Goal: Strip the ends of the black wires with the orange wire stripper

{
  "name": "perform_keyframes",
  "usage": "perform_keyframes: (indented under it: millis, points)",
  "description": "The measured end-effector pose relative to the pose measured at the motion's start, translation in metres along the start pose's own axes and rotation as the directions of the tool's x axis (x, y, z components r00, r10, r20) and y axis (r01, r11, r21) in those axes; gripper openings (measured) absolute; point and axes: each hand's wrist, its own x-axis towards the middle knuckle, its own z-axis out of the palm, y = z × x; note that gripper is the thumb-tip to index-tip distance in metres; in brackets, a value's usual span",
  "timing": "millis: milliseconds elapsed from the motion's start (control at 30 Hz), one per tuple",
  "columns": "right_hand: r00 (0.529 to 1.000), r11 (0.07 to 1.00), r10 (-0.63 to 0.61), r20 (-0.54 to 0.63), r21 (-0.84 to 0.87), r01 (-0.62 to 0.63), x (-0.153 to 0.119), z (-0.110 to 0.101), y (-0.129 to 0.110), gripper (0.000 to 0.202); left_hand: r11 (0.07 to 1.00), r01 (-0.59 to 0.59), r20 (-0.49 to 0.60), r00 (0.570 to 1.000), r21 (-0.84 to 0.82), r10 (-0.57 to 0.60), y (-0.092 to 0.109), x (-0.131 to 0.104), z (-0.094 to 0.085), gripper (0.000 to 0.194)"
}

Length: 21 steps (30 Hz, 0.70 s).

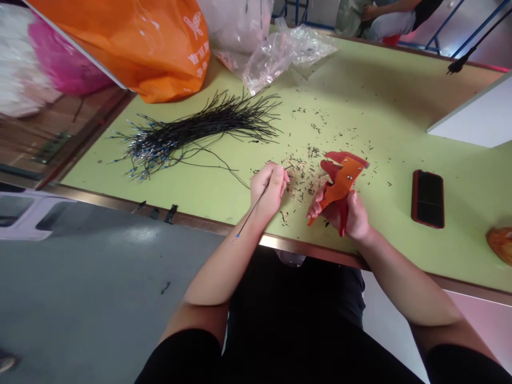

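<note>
Pinched between the thumb and fingers of my left hand is a thin black wire. Its blue-tipped end hangs back over my forearm, and a short end points toward the right. My right hand is wrapped round the handles of an orange-red wire stripper, whose jaws point up and away. The two hands are apart, and the wire does not touch the tool. Left of them lies a big bundle of black wires, with blue and bare metal ends at its left. Small black clippings litter the table between and beyond my hands.
On the green table lie a dark phone with a red case at right and clear plastic bags at the back. An orange bag stands back left. A white panel juts in at right. Another person sits beyond.
</note>
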Motion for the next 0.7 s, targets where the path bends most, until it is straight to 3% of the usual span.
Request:
perform_keyframes:
  millis: [100, 200, 267, 367, 700]
  points:
    - [1.000, 1.000, 0.020, 0.018, -0.008, -0.020, -0.001, 0.000, 0.006, 0.065, 0.964, -0.174, 0.028, 0.985, 0.201, 0.172, 0.000, -0.001, 0.001, 0.048]
    - [1.000, 0.999, 0.023, 0.019, -0.044, -0.022, -0.002, 0.000, 0.008, 0.067, 0.834, -0.401, 0.123, 0.915, 0.379, 0.384, 0.001, -0.001, 0.005, 0.042]
    - [0.999, 0.997, 0.027, 0.022, -0.071, -0.025, -0.003, 0.001, 0.009, 0.067, 0.752, -0.486, 0.160, 0.870, 0.446, 0.467, 0.000, -0.001, 0.007, 0.038]
    - [1.000, 0.997, 0.011, 0.027, -0.081, -0.009, -0.001, 0.002, 0.011, 0.066, 0.710, -0.532, 0.194, 0.841, 0.461, 0.505, -0.001, -0.002, 0.010, 0.034]
    - [1.000, 0.988, 0.009, -0.004, -0.151, -0.010, 0.003, -0.002, 0.017, 0.071, 0.757, -0.553, 0.366, 0.824, 0.348, 0.433, 0.004, -0.009, 0.013, 0.032]
